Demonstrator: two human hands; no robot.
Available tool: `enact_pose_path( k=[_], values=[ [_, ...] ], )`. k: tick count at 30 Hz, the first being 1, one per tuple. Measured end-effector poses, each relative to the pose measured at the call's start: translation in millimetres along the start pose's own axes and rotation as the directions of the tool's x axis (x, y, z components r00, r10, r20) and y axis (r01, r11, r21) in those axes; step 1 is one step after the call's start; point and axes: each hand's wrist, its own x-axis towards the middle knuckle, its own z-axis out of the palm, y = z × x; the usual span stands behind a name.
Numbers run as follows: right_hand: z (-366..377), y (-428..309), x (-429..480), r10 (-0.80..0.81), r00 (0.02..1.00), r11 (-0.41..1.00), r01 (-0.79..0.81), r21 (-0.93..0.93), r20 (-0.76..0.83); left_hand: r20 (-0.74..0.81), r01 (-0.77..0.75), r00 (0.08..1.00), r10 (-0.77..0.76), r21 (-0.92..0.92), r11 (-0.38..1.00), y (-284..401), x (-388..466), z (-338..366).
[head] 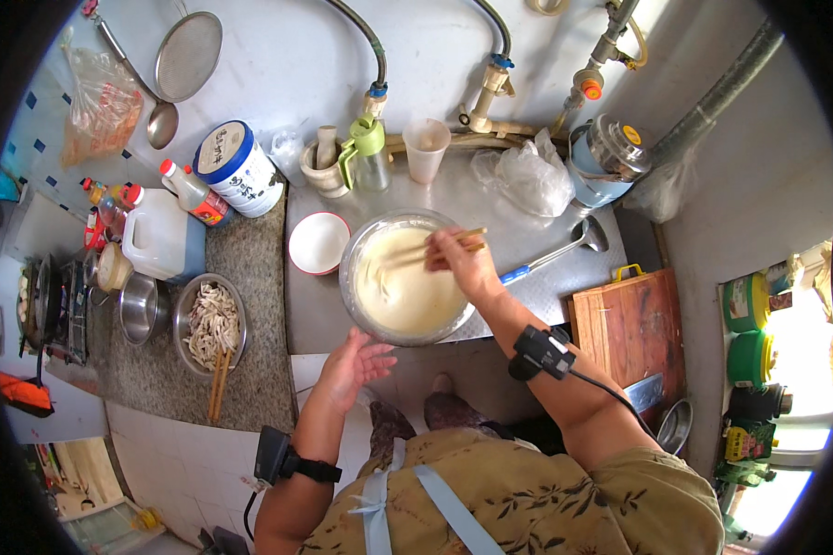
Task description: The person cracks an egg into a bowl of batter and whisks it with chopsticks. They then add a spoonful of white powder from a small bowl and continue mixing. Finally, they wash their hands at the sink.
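A large steel bowl (352,305) of smooth pale-yellow batter (416,298) stands at the front of the metal counter. My right hand (458,260) is over the bowl's right side, closed around a pair of wooden chopsticks (473,239) whose lower ends dip into the batter. Below the bowl's lower left rim is my left hand (355,368), palm turned up and fingers apart, holding nothing; whether its fingertips touch the bowl cannot be told. A white bowl with a red rim (319,243) sits left of the batter bowl. To the right lies a ladle with a blue handle (586,237).
On the stone counter (264,277) stand a steel bowl of shredded pale food (215,326) with chopsticks, an empty-looking steel bowl (142,309) and a white jug (163,236). Behind are a mortar (323,170), a green-topped bottle (369,156) and a plastic cup (425,152). A wooden cabinet (628,326) stands right.
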Motion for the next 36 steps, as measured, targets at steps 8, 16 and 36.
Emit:
enact_pose_path(
  k=[8,16,36],
  values=[
    [-2.0,-9.0,-2.0,0.085,0.993,0.994,-0.08,-0.071,0.077,-0.002,-0.016,1.0,0.016,0.008,1.0,0.8,-4.8,-0.2],
    [8.6,-18.2,-32.6,0.104,0.984,0.976,-0.072,-0.207,0.146,-0.01,-0.026,1.0,0.026,0.017,1.0,0.6,-6.5,0.7],
    [-16.6,-36.3,-82.5,-0.033,0.998,0.969,0.044,-0.243,0.05,-0.008,-0.02,1.0,0.02,0.031,0.999,-2.7,-4.7,2.7]
  ],
)
